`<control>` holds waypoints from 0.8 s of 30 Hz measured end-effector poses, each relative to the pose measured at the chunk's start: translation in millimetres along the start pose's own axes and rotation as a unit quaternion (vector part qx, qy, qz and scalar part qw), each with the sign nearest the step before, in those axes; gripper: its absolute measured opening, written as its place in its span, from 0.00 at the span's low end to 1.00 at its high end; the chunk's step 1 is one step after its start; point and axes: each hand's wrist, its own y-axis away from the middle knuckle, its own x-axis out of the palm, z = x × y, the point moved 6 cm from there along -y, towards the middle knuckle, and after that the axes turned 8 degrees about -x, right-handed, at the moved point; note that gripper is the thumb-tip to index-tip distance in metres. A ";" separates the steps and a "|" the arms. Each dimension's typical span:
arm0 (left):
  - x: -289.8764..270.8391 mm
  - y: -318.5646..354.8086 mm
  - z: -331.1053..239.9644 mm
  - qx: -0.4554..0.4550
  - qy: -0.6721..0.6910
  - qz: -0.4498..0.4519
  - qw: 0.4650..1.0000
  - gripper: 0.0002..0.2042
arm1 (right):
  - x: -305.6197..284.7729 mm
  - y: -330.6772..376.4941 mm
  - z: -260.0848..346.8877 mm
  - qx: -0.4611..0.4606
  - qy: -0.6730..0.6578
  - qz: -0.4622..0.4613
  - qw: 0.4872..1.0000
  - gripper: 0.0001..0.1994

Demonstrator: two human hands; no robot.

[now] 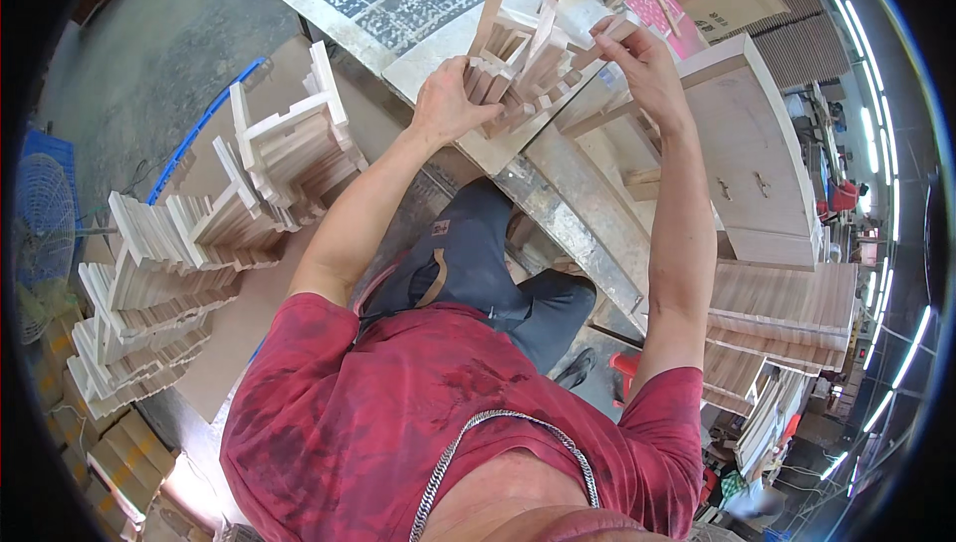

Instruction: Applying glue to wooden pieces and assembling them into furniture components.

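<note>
A loose bundle of short pale wooden strips stands on a white board on the metal workbench ahead of me. My left hand is pressed against the left side of the bundle, fingers wrapped over several strips. My right hand reaches in from the right and pinches the upper end of one wooden strip at the bundle's right side. A few strips stick up tilted above the rest.
Tall interlocked stacks of white-edged wooden strips stand on the floor to my left. A blue fan sits at the far left. Flat wooden boards are piled at the right, with a large wooden panel above them.
</note>
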 end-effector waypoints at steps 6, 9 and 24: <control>1.4 1.4 6.0 0.038 0.022 -0.016 0.999 0.39 | 11.0 25.5 -0.7 0.007 -0.044 -0.011 0.999 0.08; 0.8 3.7 6.2 0.023 0.024 0.000 0.999 0.40 | 12.5 38.2 -0.8 -0.006 -0.049 -0.036 0.998 0.07; -5.9 5.6 1.7 0.012 0.011 0.011 1.000 0.40 | 12.5 4.1 -14.8 0.101 0.067 0.063 0.991 0.11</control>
